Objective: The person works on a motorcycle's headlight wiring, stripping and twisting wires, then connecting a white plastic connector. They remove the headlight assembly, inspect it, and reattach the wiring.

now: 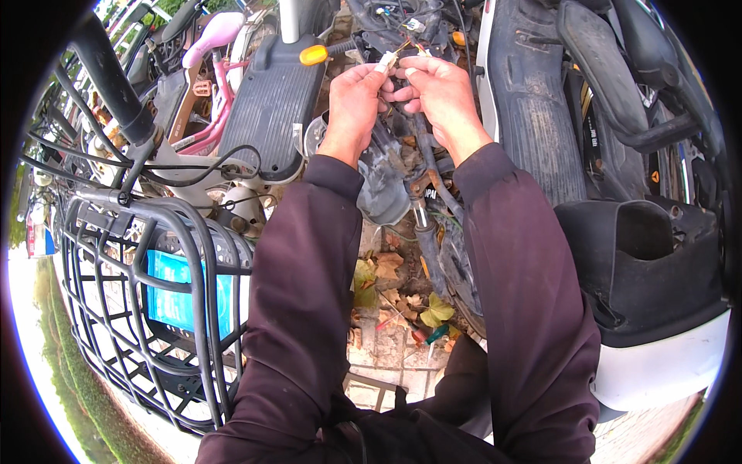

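Observation:
Both my arms, in dark sleeves, reach forward to a bundle of loose wires over a stripped scooter frame (423, 182). My left hand (354, 104) is closed in a pinch on a small white wire connector (389, 59). Close beside it, my right hand (444, 97) pinches thin coloured wires, with a whitish end (423, 52) showing above the thumb and forefinger. The fingertips of the two hands nearly meet. Behind them lie tangled black cables and another white plug (415, 25). Whether the two held ends are joined is too small to tell.
On the left stands a black wire basket (139, 309) holding a blue packet (189, 290). Scooter footboards (267, 108) and a black seat (529, 93) flank the gap. A green-handled screwdriver (437, 335) and fallen leaves (438, 311) lie on the paving. An orange reflector (314, 55) sticks out near my left hand.

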A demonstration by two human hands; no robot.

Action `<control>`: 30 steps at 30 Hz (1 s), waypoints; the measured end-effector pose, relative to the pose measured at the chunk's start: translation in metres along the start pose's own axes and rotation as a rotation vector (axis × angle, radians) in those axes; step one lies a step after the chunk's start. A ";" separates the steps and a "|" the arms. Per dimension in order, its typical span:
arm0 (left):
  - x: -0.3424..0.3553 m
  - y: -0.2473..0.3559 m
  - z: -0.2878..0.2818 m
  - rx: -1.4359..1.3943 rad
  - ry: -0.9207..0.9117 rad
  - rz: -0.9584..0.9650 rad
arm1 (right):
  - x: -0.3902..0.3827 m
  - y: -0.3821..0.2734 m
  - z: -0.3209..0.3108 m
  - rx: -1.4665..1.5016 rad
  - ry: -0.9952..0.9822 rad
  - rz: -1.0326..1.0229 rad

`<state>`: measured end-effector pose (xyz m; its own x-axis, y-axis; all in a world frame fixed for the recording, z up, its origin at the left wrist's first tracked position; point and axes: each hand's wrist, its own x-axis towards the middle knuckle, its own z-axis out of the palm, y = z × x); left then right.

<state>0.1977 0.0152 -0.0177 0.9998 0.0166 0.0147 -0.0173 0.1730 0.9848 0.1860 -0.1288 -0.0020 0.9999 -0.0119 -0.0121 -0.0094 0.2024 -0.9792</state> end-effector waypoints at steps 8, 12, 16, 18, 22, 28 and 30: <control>-0.002 0.004 0.003 -0.050 -0.117 -0.085 | -0.003 -0.004 -0.004 0.038 -0.014 0.033; -0.002 0.004 0.004 -0.059 -0.136 -0.076 | -0.002 -0.003 -0.003 0.131 0.032 0.029; -0.002 0.004 0.006 -0.066 -0.135 -0.055 | 0.003 0.001 -0.005 0.149 0.063 0.055; -0.003 0.004 0.009 -0.058 -0.121 -0.037 | 0.005 0.004 -0.007 0.164 0.082 0.045; -0.004 0.003 0.014 0.034 -0.083 0.005 | 0.009 0.009 -0.009 0.165 0.098 0.023; 0.001 0.001 0.020 0.280 -0.013 0.189 | 0.009 0.010 -0.009 0.099 0.100 -0.044; 0.001 0.000 0.022 0.300 -0.005 0.209 | 0.008 0.009 -0.008 0.065 0.096 -0.064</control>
<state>0.1990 -0.0067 -0.0136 0.9752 0.0159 0.2207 -0.2168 -0.1302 0.9675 0.1937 -0.1347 -0.0124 0.9924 -0.1203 0.0275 0.0584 0.2615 -0.9634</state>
